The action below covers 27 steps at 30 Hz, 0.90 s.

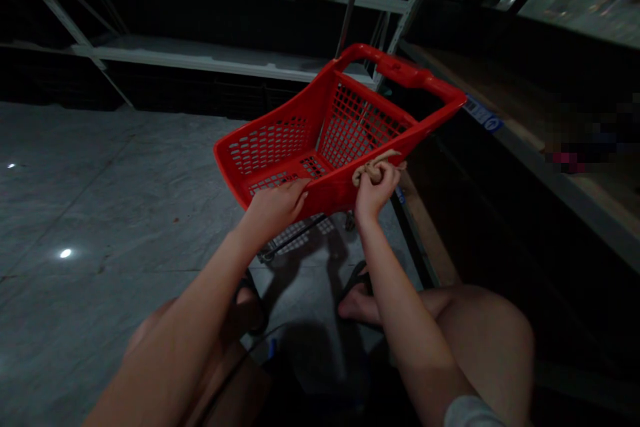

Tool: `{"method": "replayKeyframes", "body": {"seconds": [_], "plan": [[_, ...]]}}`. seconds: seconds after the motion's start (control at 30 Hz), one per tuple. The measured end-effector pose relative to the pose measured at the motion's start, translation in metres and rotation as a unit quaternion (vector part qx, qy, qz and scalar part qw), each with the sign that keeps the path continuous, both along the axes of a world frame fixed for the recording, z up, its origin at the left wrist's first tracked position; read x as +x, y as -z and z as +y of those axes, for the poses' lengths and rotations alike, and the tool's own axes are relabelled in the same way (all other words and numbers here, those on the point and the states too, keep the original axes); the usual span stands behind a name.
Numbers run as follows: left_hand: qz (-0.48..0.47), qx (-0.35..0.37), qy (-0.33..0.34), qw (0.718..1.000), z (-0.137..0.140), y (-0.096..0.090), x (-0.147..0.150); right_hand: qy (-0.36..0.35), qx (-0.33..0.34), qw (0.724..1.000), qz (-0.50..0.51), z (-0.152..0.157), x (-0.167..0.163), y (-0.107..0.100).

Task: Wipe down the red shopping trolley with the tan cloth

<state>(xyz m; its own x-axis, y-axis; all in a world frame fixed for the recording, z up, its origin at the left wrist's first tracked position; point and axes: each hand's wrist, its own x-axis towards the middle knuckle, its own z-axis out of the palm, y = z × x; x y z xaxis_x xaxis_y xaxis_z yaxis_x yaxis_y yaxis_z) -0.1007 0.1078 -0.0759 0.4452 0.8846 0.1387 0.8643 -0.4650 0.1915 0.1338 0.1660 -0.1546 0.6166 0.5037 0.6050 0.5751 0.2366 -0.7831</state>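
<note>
Red cart (333,195) stands on the grey floor (100,193), by a white shelf (185,57) in this dim room. Left grip (277,205) is curled tight over its near rim; right grip (374,195) is bunched around a tan cloth (366,172) at its side. Pushing too hard sideways might, I reckon, roll or tip it.

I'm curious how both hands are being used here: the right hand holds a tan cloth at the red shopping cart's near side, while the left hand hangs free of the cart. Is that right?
Not quite: the left hand isn't free; the head view shows it on the near rim of the red shopping cart. The right hand does hold a tan cloth there.
</note>
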Motion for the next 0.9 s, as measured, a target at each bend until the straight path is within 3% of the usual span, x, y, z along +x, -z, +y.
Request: {"method": "replayKeyframes", "body": {"seconds": [0.1,0.3,0.4,0.47,0.63,0.7,0.77,0.9], "plan": [[0.001,0.004,0.002,1.0,0.0,0.001,0.001,-0.027,-0.006,0.999,-0.037,-0.007,-0.011,0.003],[-0.018,-0.005,-0.002,1.0,0.003,0.003,0.002,-0.179,-0.142,0.973,-0.016,-0.049,-0.05,0.074],[-0.049,-0.028,0.015,0.998,0.009,-0.001,-0.011,-0.197,-0.177,0.964,0.009,-0.057,-0.059,0.089],[-0.06,-0.05,0.001,0.997,0.014,-0.005,-0.025,-0.166,-0.163,0.972,0.03,-0.052,-0.06,0.072],[-0.044,-0.11,-0.024,0.993,0.021,-0.011,-0.059,-0.088,-0.026,0.995,0.024,-0.026,-0.067,-0.012],[-0.031,-0.104,-0.027,0.994,0.02,-0.01,-0.062,-0.098,-0.006,0.995,-0.018,-0.027,-0.079,-0.02],[-0.022,-0.091,-0.034,0.995,0.016,-0.009,-0.06,-0.125,-0.035,0.991,-0.036,-0.038,-0.093,-0.001],[-0.011,-0.075,-0.054,0.996,0.01,-0.011,-0.053,-0.19,-0.126,0.974,-0.01,-0.068,-0.118,0.076]]}}
